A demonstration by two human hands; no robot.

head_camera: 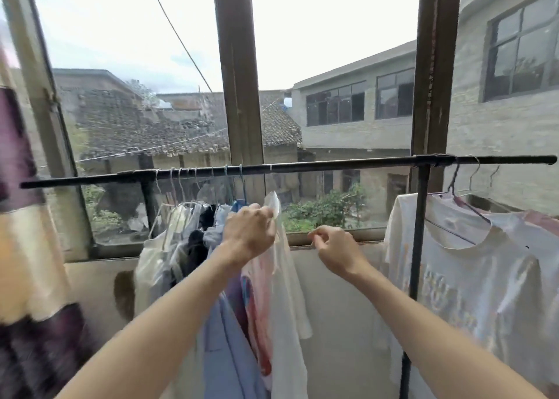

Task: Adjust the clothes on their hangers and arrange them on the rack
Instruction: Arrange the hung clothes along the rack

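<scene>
Up at the black rack rail, the left hand grips a white garment's collar beside the bunched clothes; the right hand hovers apart, fingers curled, holding nothing visible; a white T-shirt hangs rightward.

Home laundry corner by an upstairs window, black clothes rack hung with shirts, patterned curtain, tiled village rooftops outside

Single head-worn wide-angle view, facing forward and slightly downward from behind both forearms. The rack rail crosses the frame horizontally at close range; the window and the buildings outside fill the upper half. Frame edges show lens curvature.
</scene>
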